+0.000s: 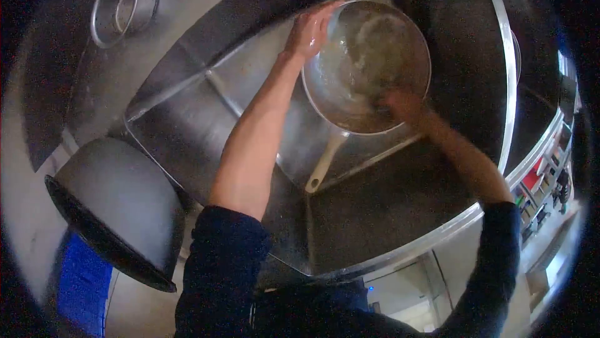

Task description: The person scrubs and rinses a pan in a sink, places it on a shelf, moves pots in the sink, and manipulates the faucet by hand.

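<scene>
A large, shallow round metal bowl [362, 57] lies tilted inside a steel sink [387, 200], with wet streaks and cloudy water on its inner surface. My left hand [310, 29] grips the bowl's upper left rim, its fingers along the edge and its thumb hidden. Over the lower right inside of the bowl is my right hand [406, 110], smeared by motion; its fingers and anything in them cannot be made out. A beige handle [326, 163] with a hole at its end sticks out below the rim. Whether it belongs to the bowl or to something underneath is hidden.
A perforated metal pot [140, 7] lies on its side on the counter at upper left. At lower left a big dark pot [125, 194] is tipped over, with a blue object [84, 282] below it. The sink's raised metal edge [437, 232] curves along the near side.
</scene>
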Demonstrator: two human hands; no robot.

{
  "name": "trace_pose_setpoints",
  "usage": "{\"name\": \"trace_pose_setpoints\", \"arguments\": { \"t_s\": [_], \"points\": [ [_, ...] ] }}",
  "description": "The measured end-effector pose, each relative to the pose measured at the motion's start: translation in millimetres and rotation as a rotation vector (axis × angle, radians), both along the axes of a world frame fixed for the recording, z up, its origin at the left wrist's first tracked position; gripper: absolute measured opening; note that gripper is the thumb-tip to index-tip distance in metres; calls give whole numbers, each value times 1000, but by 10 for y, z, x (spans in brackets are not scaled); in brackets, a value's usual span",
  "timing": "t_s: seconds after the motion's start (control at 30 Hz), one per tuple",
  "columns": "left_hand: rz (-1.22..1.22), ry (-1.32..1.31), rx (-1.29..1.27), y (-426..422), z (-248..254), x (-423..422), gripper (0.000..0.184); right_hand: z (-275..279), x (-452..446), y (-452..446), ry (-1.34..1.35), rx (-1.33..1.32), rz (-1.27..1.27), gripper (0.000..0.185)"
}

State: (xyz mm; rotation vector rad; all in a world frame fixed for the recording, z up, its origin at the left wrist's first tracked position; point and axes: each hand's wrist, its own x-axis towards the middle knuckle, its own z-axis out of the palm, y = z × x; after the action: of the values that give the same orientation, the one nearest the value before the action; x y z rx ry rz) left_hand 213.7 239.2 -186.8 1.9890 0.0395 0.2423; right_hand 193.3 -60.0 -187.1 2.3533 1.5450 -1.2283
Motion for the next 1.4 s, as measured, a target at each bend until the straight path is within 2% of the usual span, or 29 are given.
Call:
{"name": "trace_pose_setpoints", "arguments": {
  "t_s": [0.03, 0.1, 0.17, 0.23, 0.3, 0.37, 0.4, 0.47, 0.53, 0.57, 0.63, 0.67, 0.73, 0.8, 0.83, 0.9, 0.97, 1.03, 1.07, 1.1, 1.13, 1.17, 1.2, 1.23, 1.27, 1.3, 1.33, 1.37, 1.4],
  "points": [
    [23, 74, -18, -23, 10, -31, 35, -44, 130, -213, 3, -60, 62, 43],
    [92, 106, -88, -116, 46, -92, 35, -530, 131, -589, 24, -23, 46, 45],
    [154, 126, -139, -170, 78, -38, 35, -206, -153, -66, -182, 283, 12, 41],
    [173, 34, -239, -210, 34, -53, 35, -115, -327, 449, -101, 418, -250, 39],
    [163, 31, -282, -204, -52, -57, 34, -312, -434, 892, -161, 503, -580, 38],
    [159, 31, -332, -163, -42, -60, 34, -279, -331, 1083, -117, 516, -604, 37],
    [128, 67, -273, -96, -67, -58, 34, -241, -270, 1114, -81, 526, -619, 37],
    [94, 104, -228, -92, -81, -35, 34, -101, -216, 978, -63, 469, -539, 33],
    [129, -73, -234, -80, -271, -38, 33, -162, -126, 526, -36, 36, -9, 31],
    [129, -68, -241, -121, -175, -66, 33, -2, 38, 258, 43, -145, 41, 32],
    [169, 79, -143, -88, -121, -112, 30, 229, 230, 203, 126, -333, 101, 32],
    [172, 87, -151, -123, -95, -137, 30, 355, 194, 210, 141, -265, 37, 36],
    [196, 57, -302, -156, -66, -83, 28, 274, 72, 243, 139, -192, -31, 39],
    [179, 68, -319, -178, -105, -71, 28, -181, -277, 207, 26, 174, -213, 48],
    [159, 86, -341, -191, -93, -86, 29, -121, -353, 349, 26, 171, -213, 48],
    [146, 98, -321, -192, -19, -91, 28, 0, -499, 649, -79, 79, -495, 45],
    [149, 107, -307, -188, 38, -69, 26, -9, -594, 658, -74, 86, -567, 46],
    [40, 153, -118, -161, -42, -54, 34, 154, -603, 614, -66, 90, -639, 47],
    [36, 147, -123, -143, -83, -39, 34, 282, -586, 523, 15, 37, -489, 46],
    [13, 44, 161, -123, -128, -38, 38, 389, -557, 448, 100, -17, -338, 46],
    [-10, -61, 441, -144, -127, -40, 43, 393, -511, 321, 96, -23, -340, 46],
    [-13, -71, 432, -241, -109, -69, 43, 371, -436, 171, 72, -134, -267, 45],
    [-72, -214, 832, -381, -39, -126, 44, 312, -345, 2, 44, -243, -192, 44],
    [-225, -226, 1012, -617, -213, -263, 46, 81, -317, -253, 32, -246, -195, 44],
    [-386, -260, 1170, -849, -383, -400, 48, -310, -345, -528, -212, -84, -115, 39],
    [-642, -159, 1096, -1101, -751, -611, 50, -532, -338, -624, -456, 83, -36, 35],
    [-561, 28, 898, -1099, -518, -746, 54, -431, -260, -523, -463, 91, -39, 35],
    [-474, 211, 690, -1128, -292, -926, 58, -244, -153, -405, -435, 20, -387, 35],
    [-460, 201, 705, -1114, -281, -935, 58, -162, 5, -242, -405, -39, -730, 35]
  ]
}}
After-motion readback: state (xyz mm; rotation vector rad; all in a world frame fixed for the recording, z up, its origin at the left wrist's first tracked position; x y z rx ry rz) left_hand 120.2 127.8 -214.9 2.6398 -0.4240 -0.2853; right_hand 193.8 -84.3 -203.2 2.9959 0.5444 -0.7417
